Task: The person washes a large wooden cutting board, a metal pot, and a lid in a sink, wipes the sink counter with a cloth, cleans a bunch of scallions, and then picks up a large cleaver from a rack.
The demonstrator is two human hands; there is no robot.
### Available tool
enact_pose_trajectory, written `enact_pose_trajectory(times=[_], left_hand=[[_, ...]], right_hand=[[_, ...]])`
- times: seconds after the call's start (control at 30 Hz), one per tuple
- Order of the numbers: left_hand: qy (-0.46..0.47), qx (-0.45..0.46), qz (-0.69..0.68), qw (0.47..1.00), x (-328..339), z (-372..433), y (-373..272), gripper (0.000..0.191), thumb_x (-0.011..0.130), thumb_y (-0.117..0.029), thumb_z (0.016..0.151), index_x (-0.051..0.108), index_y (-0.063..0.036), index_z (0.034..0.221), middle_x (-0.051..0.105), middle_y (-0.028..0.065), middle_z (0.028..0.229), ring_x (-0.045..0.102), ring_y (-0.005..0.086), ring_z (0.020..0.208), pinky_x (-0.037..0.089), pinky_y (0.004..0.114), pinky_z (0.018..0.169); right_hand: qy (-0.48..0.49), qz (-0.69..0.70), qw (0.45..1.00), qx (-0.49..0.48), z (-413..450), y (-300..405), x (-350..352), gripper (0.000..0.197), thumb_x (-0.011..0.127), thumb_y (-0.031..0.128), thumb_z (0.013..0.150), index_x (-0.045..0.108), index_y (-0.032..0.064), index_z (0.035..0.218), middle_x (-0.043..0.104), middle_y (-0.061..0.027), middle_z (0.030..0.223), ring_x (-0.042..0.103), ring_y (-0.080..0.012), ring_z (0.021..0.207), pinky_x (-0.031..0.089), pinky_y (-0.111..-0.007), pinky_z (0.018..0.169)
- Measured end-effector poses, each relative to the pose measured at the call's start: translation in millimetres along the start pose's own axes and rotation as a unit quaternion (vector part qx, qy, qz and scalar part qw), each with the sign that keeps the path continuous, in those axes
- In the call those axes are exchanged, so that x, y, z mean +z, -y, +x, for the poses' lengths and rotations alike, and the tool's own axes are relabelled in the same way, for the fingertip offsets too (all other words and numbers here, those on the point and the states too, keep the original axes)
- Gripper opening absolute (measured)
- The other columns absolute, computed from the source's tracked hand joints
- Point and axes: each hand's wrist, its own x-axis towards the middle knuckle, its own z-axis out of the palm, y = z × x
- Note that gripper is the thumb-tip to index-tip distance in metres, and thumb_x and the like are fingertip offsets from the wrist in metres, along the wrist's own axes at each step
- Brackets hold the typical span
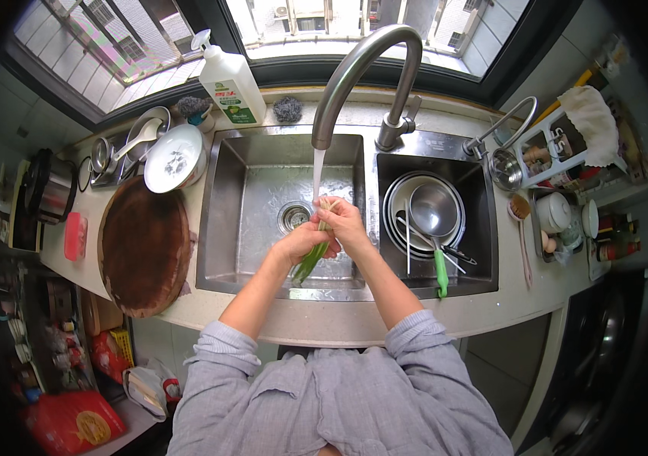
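Observation:
A small bunch of long green leafy vegetable [311, 262] with pale stem ends is held over the left basin of the steel sink [224, 228]. My left hand [298, 239] closes around the stalks from the left. On the other side, my right hand [344, 219] grips the pale upper ends, close against the left. Water [318, 171] runs from the curved steel faucet [369, 54] onto the stems and fingers. Behind the hands, the drain [294, 216] shows in part. The green ends hang down toward the front of the basin.
Nested bowls [391, 214] and a green-handled steel ladle [433, 211] fill much of the right basin. A round wooden chopping board [144, 245] and a white bowl [174, 159] are left of the sink. Behind stand a pump bottle [234, 85] and a steel scourer [287, 109]. A brush [521, 211] lies right.

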Motion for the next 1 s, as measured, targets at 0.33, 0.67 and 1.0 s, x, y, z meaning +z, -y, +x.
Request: enact_pose_trajectory(times=[0.33, 0.67, 1.0], left_hand=[[0.027, -0.003, -0.135, 0.991, -9, -22, 12, 0.026, 0.047, -0.014, 0.085, 0.047, 0.001, 0.107, 0.058, 0.0143, 0.089, 0.06, 0.0233, 0.072, 0.052, 0.034, 0.066], [-0.11, 0.243, -0.29, 0.919, -22, 7, 6, 0.022, 0.043, -0.003, 0.084, 0.046, 0.0027, 0.105, 0.053, 0.0167, 0.105, 0.052, 0.0281, 0.099, 0.044, 0.039, 0.087], [-0.045, 0.207, -0.24, 0.947, 0, 7, -10, 0.037, 0.046, 0.001, 0.08, 0.041, 0.004, 0.116, 0.051, 0.0176, 0.11, 0.048, 0.0267, 0.107, 0.037, 0.037, 0.095]], right_hand=[[-0.041, -0.012, 0.987, 0.156, 12, 2, 0, 0.04, 0.039, 0.043, 0.088, 0.051, 0.005, 0.093, 0.059, -0.0072, 0.074, 0.058, -0.0145, 0.058, 0.045, -0.025, 0.047], [-0.012, 0.002, 1.0, 0.025, -27, -28, 8, 0.03, 0.053, 0.02, 0.084, 0.047, 0.0039, 0.108, 0.055, -0.0023, 0.083, 0.051, -0.0079, 0.066, 0.042, -0.021, 0.056], [-0.171, -0.189, 0.966, -0.055, -25, -34, -8, 0.023, 0.051, 0.022, 0.085, 0.053, 0.0016, 0.074, 0.047, -0.0022, 0.057, 0.042, -0.0104, 0.054, 0.036, -0.027, 0.049]])
